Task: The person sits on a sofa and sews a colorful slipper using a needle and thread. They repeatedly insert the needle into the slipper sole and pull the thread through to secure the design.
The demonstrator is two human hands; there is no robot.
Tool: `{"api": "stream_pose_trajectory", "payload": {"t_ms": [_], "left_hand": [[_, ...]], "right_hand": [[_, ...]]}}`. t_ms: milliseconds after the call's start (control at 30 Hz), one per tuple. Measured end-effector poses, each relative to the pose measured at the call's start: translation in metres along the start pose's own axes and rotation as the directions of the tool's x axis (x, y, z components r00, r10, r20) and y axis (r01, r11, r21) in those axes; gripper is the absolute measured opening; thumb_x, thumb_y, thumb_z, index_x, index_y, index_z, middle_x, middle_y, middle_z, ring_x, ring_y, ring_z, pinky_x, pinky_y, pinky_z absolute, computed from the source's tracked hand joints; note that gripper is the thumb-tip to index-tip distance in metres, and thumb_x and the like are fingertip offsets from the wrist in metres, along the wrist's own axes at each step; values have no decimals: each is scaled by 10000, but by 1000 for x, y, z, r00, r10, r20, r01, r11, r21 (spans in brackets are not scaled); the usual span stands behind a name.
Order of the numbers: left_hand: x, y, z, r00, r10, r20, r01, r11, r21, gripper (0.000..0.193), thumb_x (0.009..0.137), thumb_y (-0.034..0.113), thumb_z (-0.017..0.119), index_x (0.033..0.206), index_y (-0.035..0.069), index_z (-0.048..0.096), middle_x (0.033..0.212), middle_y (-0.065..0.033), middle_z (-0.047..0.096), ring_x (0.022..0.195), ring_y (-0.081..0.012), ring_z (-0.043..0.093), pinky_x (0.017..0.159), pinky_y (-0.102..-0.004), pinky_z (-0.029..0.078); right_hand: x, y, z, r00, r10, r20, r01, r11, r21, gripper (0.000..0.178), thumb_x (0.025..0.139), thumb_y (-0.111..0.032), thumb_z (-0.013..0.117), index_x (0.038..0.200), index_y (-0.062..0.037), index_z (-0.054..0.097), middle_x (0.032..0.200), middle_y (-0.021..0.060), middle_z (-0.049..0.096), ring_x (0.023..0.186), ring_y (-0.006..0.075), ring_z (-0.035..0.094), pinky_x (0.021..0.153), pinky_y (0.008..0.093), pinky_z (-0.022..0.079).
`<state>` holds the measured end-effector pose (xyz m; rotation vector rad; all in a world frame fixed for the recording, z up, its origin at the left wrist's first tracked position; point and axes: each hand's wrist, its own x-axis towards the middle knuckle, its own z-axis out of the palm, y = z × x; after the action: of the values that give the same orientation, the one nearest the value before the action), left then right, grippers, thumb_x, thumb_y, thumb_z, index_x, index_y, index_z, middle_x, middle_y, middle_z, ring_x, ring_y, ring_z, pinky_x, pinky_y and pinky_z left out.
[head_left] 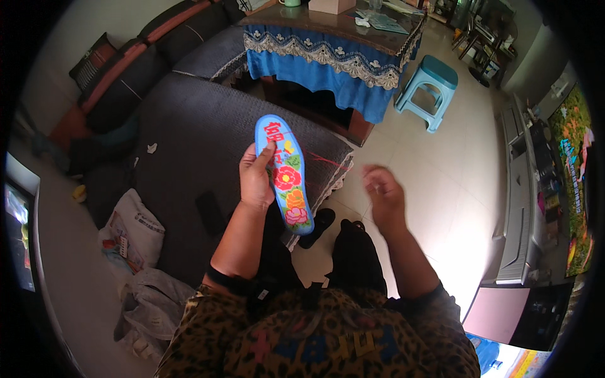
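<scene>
An embroidered insole (295,195) with a blue rim, red, orange and pink flowers and red stitched characters is held upright in front of me. My left hand (256,179) grips its left edge, the thumb lying across the face. From the insole's right side, red thread (324,160) trails toward my right hand (383,192). That hand is raised apart from the insole, its fingers curled together and slightly blurred. Whatever is between its fingertips is too small to make out.
A dark sofa (183,113) runs along the left, with a white bag (135,223) and grey clothing (154,309) on it. Ahead stands a table with a blue lace-trimmed cloth (315,60). A teal stool (430,88) is on the tiled floor, and a grey cabinet (520,201) lines the right.
</scene>
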<state>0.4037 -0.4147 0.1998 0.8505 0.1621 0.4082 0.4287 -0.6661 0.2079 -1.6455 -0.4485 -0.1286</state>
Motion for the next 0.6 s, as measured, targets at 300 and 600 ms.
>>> {"api": "stream_pose_trajectory", "payload": {"t_ms": [300, 600], "left_hand": [[6, -15, -4, 999, 4, 54, -7, 998, 64, 149, 951, 105, 568, 970, -33, 622, 859, -175, 695, 715, -312, 709, 644, -455, 611], [-5, 4, 10, 983, 90, -157, -82, 995, 57, 98, 939, 111, 624, 922, 17, 644, 849, -98, 700, 704, -172, 682, 649, -308, 563]], "right_hand": [[57, -48, -109, 993, -117, -23, 86, 570, 817, 83, 1006, -133, 497, 1006, -67, 549, 893, 69, 627, 823, 176, 624, 861, 349, 525], [56, -29, -213, 929, 237, -284, 6, 758, 652, 108, 980, -81, 505, 984, -38, 603, 795, 35, 580, 624, 101, 464, 614, 246, 425]]}}
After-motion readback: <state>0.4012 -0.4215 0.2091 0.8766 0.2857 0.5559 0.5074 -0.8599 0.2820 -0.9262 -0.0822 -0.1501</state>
